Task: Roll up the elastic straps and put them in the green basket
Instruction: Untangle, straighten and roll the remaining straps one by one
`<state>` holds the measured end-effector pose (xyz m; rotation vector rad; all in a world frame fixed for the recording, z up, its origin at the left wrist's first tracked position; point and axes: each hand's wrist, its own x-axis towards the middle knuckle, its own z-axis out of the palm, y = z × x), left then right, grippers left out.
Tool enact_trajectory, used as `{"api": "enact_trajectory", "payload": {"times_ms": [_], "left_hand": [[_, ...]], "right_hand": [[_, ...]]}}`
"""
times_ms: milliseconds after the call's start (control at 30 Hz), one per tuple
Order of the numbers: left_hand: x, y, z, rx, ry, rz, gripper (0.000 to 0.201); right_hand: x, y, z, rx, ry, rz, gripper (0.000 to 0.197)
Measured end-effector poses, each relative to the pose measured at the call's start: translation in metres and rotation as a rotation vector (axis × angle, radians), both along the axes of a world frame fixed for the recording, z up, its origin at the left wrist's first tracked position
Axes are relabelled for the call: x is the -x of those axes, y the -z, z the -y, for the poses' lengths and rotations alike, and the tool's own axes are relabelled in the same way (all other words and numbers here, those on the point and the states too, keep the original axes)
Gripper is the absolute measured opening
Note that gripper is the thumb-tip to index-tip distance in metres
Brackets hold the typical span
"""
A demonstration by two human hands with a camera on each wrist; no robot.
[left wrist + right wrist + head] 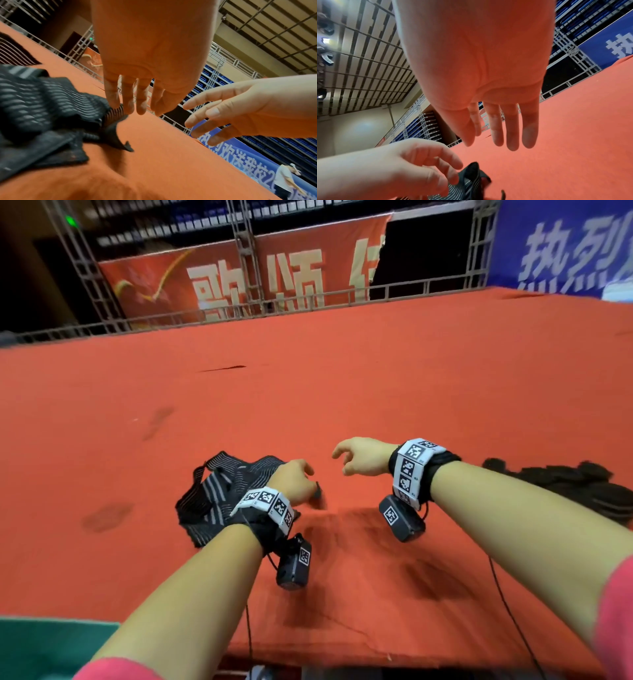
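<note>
A crumpled heap of black elastic strap (209, 501) with grey stripes lies on the red cloth, left of centre. My left hand (301, 477) hangs over its right edge. In the left wrist view the fingers (113, 97) point down, nearly straight, and their tips touch the strap's end (116, 112); the thumb stays clear of it. My right hand (346, 457) hovers just to the right, palm down, fingers (511, 132) spread and relaxed, holding nothing. The same strap (471, 182) shows below the left hand (428, 169) in the right wrist view.
A dark, blurred pile (565, 484) lies on the red cloth (342, 392) at the right edge. A flat green patch (44, 642) shows at the bottom left corner; I cannot tell what it is. A metal railing (239, 313) borders the far edge.
</note>
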<state>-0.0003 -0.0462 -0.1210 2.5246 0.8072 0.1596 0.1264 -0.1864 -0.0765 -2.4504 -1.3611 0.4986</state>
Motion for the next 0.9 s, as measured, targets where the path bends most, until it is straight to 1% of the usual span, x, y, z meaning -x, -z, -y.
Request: {"api": "enact_trajectory", "payload": {"times_ms": [67,233,333,400,467,533,633,733,833,900], "left_hand": [[0.014,0.002,-0.022,-0.024,-0.055,0.005,0.026],[0.036,0.005,-0.061,-0.023,-0.144,0.026,0.027],[0.042,0.014,-0.071,-0.025,-0.201,-0.061,0.037],[0.045,0.021,-0.076,-0.025,-0.202,-0.126,0.044],[0.047,0.027,-0.079,-0.024,-0.178,-0.155,0.050],[0.046,0.030,-0.079,-0.019,-0.165,-0.168,0.053],[0.044,0.034,-0.079,-0.013,-0.176,-0.194,0.057],[0.042,0.037,-0.080,-0.009,-0.180,-0.208,0.063],[0.041,0.040,-0.082,0.022,-0.175,-0.204,0.077],[0.041,0.042,-0.086,0.043,-0.175,-0.205,0.088]], "right_hand": [[0.012,0.006,-0.022,-0.002,-0.013,0.001,0.047],[0.034,0.024,-0.072,-0.052,-0.025,0.067,0.052],[0.035,0.042,-0.097,-0.050,0.006,0.149,0.057],[0.034,0.053,-0.111,-0.015,0.017,0.209,0.061],[0.034,0.063,-0.122,0.026,-0.001,0.219,0.065],[0.033,0.072,-0.129,0.048,-0.007,0.192,0.066],[0.030,0.085,-0.136,-0.010,0.046,0.167,0.056],[0.029,0.091,-0.139,-0.109,0.086,0.140,0.039],[0.028,0.086,-0.138,-0.200,0.000,0.100,0.024],[0.029,0.076,-0.134,-0.257,-0.039,0.098,0.019]]}}
